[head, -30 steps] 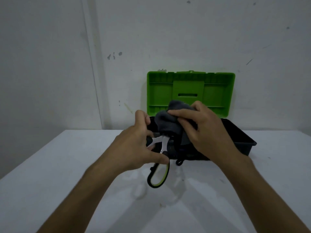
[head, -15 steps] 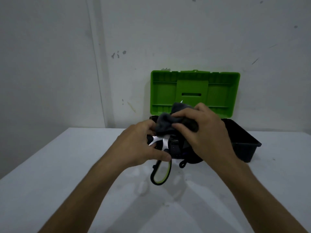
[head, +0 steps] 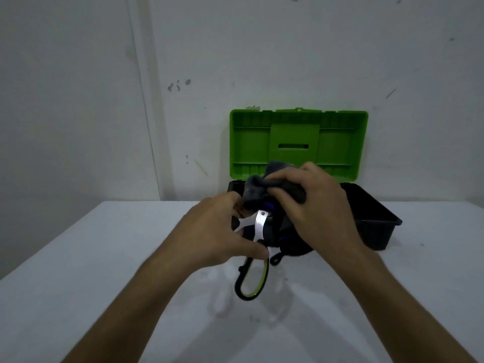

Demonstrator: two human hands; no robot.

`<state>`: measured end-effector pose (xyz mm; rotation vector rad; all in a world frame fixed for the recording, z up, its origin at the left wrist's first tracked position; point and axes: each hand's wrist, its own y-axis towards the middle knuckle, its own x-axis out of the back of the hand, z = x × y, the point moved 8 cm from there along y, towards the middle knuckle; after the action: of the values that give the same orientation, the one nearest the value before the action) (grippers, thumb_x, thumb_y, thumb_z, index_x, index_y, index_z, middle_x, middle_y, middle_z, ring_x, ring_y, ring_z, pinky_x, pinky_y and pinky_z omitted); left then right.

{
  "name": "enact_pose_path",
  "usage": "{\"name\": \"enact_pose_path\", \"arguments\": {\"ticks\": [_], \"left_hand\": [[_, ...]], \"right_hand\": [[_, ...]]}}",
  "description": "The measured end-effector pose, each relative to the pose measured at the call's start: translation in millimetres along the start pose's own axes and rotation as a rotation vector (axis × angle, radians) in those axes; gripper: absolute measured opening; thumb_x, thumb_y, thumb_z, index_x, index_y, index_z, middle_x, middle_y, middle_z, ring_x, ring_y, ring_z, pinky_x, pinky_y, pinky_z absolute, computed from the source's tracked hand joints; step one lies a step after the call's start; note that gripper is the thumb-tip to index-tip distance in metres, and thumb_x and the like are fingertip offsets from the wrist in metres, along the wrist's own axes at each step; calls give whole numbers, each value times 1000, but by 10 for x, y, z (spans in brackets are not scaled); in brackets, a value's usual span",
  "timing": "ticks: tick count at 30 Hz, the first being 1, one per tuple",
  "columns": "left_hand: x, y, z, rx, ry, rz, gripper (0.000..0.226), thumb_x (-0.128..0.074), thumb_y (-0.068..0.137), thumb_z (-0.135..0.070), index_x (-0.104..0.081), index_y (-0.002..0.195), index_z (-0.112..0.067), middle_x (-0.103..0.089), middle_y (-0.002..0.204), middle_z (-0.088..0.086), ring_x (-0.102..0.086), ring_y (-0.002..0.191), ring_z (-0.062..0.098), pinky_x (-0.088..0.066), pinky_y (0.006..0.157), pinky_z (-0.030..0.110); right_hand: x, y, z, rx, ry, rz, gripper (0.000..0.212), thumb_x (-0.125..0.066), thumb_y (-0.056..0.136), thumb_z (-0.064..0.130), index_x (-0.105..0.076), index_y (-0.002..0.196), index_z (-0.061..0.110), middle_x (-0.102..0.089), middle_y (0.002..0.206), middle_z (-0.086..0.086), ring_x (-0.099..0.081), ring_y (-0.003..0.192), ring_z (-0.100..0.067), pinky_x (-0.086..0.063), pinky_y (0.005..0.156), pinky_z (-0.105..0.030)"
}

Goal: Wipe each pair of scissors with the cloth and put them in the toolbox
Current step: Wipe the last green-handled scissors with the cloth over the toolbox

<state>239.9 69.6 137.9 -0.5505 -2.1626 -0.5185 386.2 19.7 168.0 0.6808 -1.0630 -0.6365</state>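
My left hand (head: pixel 214 231) grips a pair of scissors (head: pixel 259 226) with silver blades and a black-and-green loop handle that hangs down over the table. My right hand (head: pixel 314 203) presses a dark grey cloth (head: pixel 255 189) around the blades' upper part, hiding the tips. Behind both hands stands the toolbox (head: pixel 377 216), a black tray with its green lid (head: pixel 298 142) open upright against the wall. A dark, purple-tinged object (head: pixel 290 247) lies under my right hand in front of the box; I cannot tell what it is.
The white table (head: pixel 104 258) runs up to a pale wall. Its left edge slants down toward the near left corner. The toolbox sits at the back right of centre.
The cloth in my right hand has slid down the blades toward the pivot. The left hand has kept its hold on the scissors. The view has shifted slightly.
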Motion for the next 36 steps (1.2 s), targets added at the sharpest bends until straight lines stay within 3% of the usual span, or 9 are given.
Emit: {"name": "enact_pose_path", "arguments": {"ticks": [5, 8, 13, 19, 22, 27, 30, 33, 36], "left_hand": [[-108, -45, -32, 59, -103, 89, 69, -88, 57, -47, -54, 115, -34, -47, 98, -20, -60, 92, 4, -51, 74, 21], [-80, -37, -43, 66, -87, 75, 63, -87, 57, -50, -57, 110, -33, -50, 92, -22, -59, 93, 6, -49, 78, 25], [34, -72, -154, -76, -117, 48, 26, -88, 60, -44, -63, 61, -36, -53, 47, -21, -48, 46, 0, -34, 51, 22], [47, -86, -143, -89, 3, 37, 31, -87, 57, -50, -71, 76, -32, -60, 59, -20, -54, 57, 0, -40, 56, 23], [18, -53, -86, -54, 10, 57, 30, -87, 58, -48, -70, 74, -31, -57, 57, -19, -52, 55, 0, -38, 55, 23], [3, 2, 64, 5, 79, 57, 36, -86, 60, -51, -70, 82, -28, -53, 60, -12, -50, 55, 5, -39, 55, 24], [-10, -12, 4, -39, 61, 70, 35, -86, 59, -50, -71, 84, -29, -60, 63, -12, -57, 61, 5, -44, 56, 24], [43, -29, -28, -71, 38, 68, 30, -87, 59, -49, -67, 76, -34, -58, 57, -25, -54, 55, -1, -38, 52, 19], [44, -37, 10, -44, 2, 89, 34, -88, 58, -47, -68, 78, -28, -54, 52, -19, -49, 50, 1, -35, 53, 20]], "right_hand": [[362, 66, -435, -169, -65, -176, 22, -63, 93, 35, -70, 114, 36, -54, 95, 5, -54, 87, -12, -30, 66, -9], [529, 106, -257, -84, -18, -199, 20, -64, 92, 35, -70, 112, 34, -58, 94, 3, -54, 85, -10, -34, 69, -10], [180, 13, 156, 71, 33, -10, 23, -61, 92, 41, -67, 114, 37, -45, 95, 6, -50, 82, -7, -45, 70, -20], [357, 72, -375, -123, -77, -209, 27, -59, 95, 41, -66, 120, 35, -42, 102, 3, -50, 84, -11, -36, 67, -12], [481, 54, -632, -242, -83, -231, 24, -56, 97, 40, -66, 118, 36, -43, 100, 3, -50, 83, -13, -36, 70, -22], [471, 109, -210, -46, 17, -126, 21, -59, 94, 40, -68, 113, 35, -46, 95, 4, -49, 84, -9, -36, 70, -9], [111, 16, 102, 55, 5, 38, 22, -61, 90, 47, -66, 110, 37, -42, 95, 6, -49, 81, -8, -42, 68, -18], [-60, -27, 66, 9, -32, 10, 21, -59, 92, 48, -65, 108, 36, -37, 96, 7, -47, 76, -7, -40, 62, -15], [86, 20, -243, -145, -70, -106, 24, -57, 95, 42, -65, 115, 31, -40, 104, 5, -50, 81, -10, -33, 64, -10]]}}
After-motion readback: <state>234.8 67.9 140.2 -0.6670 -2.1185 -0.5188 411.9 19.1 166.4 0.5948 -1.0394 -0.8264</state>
